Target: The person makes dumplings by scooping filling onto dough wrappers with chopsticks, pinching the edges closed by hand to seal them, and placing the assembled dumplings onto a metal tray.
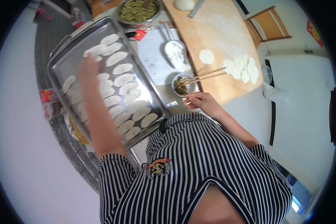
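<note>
Striped black-and-white fabric of the shirt point(209, 149), with a stitched emblem point(159, 168) on the chest, lies nearest. The left hand point(89, 69) reaches over a shiny, rectangular metal tray point(72, 48) holding rows of pale, flattened oval dumplings point(116, 58); motion blur hides its finger pose and whether it touches one. The right hand point(198, 101) is by the rim of a small round bowl point(193, 87) of dark, crumbly filling point(180, 86), fingers curled toward the thumb; whether they pinch anything, I cannot tell. Slim chopsticks point(209, 75) slant from the bowl over the floury wooden board point(224, 33), where thin, smooth dough discs point(244, 69) overlap in a pile. White powder point(174, 53) fills a long-handled ladle point(171, 34).
</note>
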Motion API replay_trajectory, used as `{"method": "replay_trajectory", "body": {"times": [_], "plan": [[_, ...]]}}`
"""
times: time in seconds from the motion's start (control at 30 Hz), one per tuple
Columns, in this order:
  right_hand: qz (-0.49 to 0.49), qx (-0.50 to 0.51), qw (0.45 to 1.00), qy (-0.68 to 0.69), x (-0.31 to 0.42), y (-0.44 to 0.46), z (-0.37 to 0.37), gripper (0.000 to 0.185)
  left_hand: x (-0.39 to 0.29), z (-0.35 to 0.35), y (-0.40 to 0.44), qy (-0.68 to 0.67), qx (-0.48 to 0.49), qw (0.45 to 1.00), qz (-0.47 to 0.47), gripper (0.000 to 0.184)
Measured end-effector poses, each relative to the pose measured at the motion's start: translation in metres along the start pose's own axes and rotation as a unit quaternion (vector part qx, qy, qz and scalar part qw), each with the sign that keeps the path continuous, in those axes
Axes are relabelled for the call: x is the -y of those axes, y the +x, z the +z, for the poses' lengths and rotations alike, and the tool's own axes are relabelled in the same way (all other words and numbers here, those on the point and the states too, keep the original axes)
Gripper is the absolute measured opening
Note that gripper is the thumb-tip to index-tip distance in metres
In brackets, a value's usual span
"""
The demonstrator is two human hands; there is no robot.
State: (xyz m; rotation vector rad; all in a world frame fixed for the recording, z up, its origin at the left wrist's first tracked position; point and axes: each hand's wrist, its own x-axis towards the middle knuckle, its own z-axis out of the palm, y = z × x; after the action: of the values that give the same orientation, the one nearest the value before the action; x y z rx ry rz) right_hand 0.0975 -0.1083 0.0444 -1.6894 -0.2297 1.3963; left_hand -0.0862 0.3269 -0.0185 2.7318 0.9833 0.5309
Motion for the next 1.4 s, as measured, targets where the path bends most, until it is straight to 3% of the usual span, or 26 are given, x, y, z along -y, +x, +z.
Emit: {"method": "replay_trajectory", "body": {"times": [0.07, 0.1, 0.13, 0.17, 0.27, 0.33, 0.4, 0.47, 0.53, 0.67, 0.73, 0.83, 0.87, 0.93, 0.97, 1.03, 1.07, 1.13, 1.2, 1.23, 1.27, 1.33, 1.37, 1.4], "plan": [[0.057, -0.015, 0.998, -0.007, -0.013, 0.0, -0.02, 0.026, 0.049, 0.017, 0.002, -0.244, -0.057, 0.95, -0.188, 0.043], [0.062, -0.047, 0.997, -0.022, -0.031, 0.005, -0.037, 0.023, 0.025, 0.009, 0.002, -0.381, -0.081, 0.881, -0.267, 0.046], [0.069, -0.099, 0.993, -0.003, -0.04, 0.008, -0.048, 0.021, 0.0, 0.001, 0.002, -0.504, -0.131, 0.784, -0.338, 0.049], [0.054, -0.154, 0.986, 0.017, -0.052, 0.012, -0.065, 0.02, -0.05, -0.03, -0.003, -0.63, -0.178, 0.647, -0.391, 0.052], [-0.026, -0.315, 0.948, 0.024, -0.077, 0.036, -0.118, 0.022, -0.084, -0.024, -0.044, -0.637, -0.068, 0.658, -0.396, 0.057], [-0.054, -0.388, 0.916, -0.083, -0.07, 0.06, -0.148, 0.022, -0.125, -0.03, -0.069, -0.629, -0.031, 0.658, -0.413, 0.061], [-0.074, -0.392, 0.91, -0.114, -0.052, 0.089, -0.166, 0.026, -0.151, -0.026, -0.094, -0.639, 0.004, 0.616, -0.461, 0.054], [-0.189, -0.377, 0.872, -0.246, -0.036, 0.118, -0.18, 0.03, -0.175, -0.027, -0.111, -0.63, 0.031, 0.62, -0.466, 0.051], [-0.209, -0.396, 0.834, -0.322, -0.025, 0.15, -0.185, 0.038, -0.196, -0.031, -0.124, -0.618, 0.053, 0.626, -0.473, 0.047], [-0.186, -0.395, 0.826, -0.357, -0.008, 0.177, -0.187, 0.045, -0.24, -0.038, -0.14, -0.592, 0.087, 0.654, -0.463, 0.039], [-0.138, -0.282, 0.9, -0.303, -0.005, 0.177, -0.197, 0.041, -0.252, -0.036, -0.148, -0.595, 0.101, 0.667, -0.437, 0.036], [-0.099, -0.21, 0.925, -0.301, 0.001, 0.158, -0.206, 0.034, -0.277, -0.03, -0.157, -0.606, 0.109, 0.659, -0.431, 0.032], [-0.104, -0.207, 0.924, -0.304, 0.004, 0.149, -0.206, 0.034, -0.288, -0.03, -0.157, -0.613, 0.119, 0.655, -0.425, 0.031], [-0.138, -0.346, 0.892, -0.255, 0.009, 0.125, -0.205, 0.028, -0.31, -0.03, -0.156, -0.619, 0.124, 0.652, -0.421, 0.031], [-0.139, -0.335, 0.921, -0.142, 0.018, 0.109, -0.203, 0.028, -0.324, -0.031, -0.153, -0.635, 0.146, 0.638, -0.411, 0.031], [-0.262, -0.311, 0.913, 0.028, 0.037, 0.068, -0.183, 0.027, -0.342, -0.025, -0.146, -0.665, 0.213, 0.616, -0.365, 0.038], [-0.263, -0.264, 0.924, 0.082, 0.048, 0.045, -0.172, 0.029, -0.352, -0.022, -0.141, -0.665, 0.209, 0.617, -0.365, 0.038], [-0.239, -0.144, 0.945, 0.17, 0.058, 0.004, -0.148, 0.033, -0.374, -0.015, -0.134, -0.739, 0.299, 0.527, -0.295, 0.048], [-0.177, -0.056, 0.959, 0.212, 0.054, -0.02, -0.118, 0.029, -0.395, -0.005, -0.131, -0.812, 0.268, 0.424, -0.297, 0.054], [-0.168, -0.006, 0.966, 0.196, 0.048, -0.027, -0.103, 0.024, -0.407, -0.006, -0.126, -0.843, 0.203, 0.384, -0.318, 0.054], [-0.128, 0.05, 0.971, 0.197, 0.041, -0.033, -0.091, 0.023, -0.4, -0.001, -0.125, -0.843, 0.198, 0.385, -0.319, 0.054], [-0.101, 0.092, 0.988, 0.075, 0.017, -0.025, -0.09, 0.029, -0.377, 0.006, -0.123, -0.822, 0.126, 0.48, -0.28, 0.052], [-0.101, 0.099, 0.987, 0.07, 0.005, -0.017, -0.095, 0.029, -0.367, 0.001, -0.12, -0.803, 0.077, 0.51, -0.298, 0.051], [-0.036, 0.072, 0.995, 0.062, -0.008, -0.006, -0.104, 0.032, -0.352, -0.002, -0.12, -0.802, 0.069, 0.512, -0.298, 0.051]]}}
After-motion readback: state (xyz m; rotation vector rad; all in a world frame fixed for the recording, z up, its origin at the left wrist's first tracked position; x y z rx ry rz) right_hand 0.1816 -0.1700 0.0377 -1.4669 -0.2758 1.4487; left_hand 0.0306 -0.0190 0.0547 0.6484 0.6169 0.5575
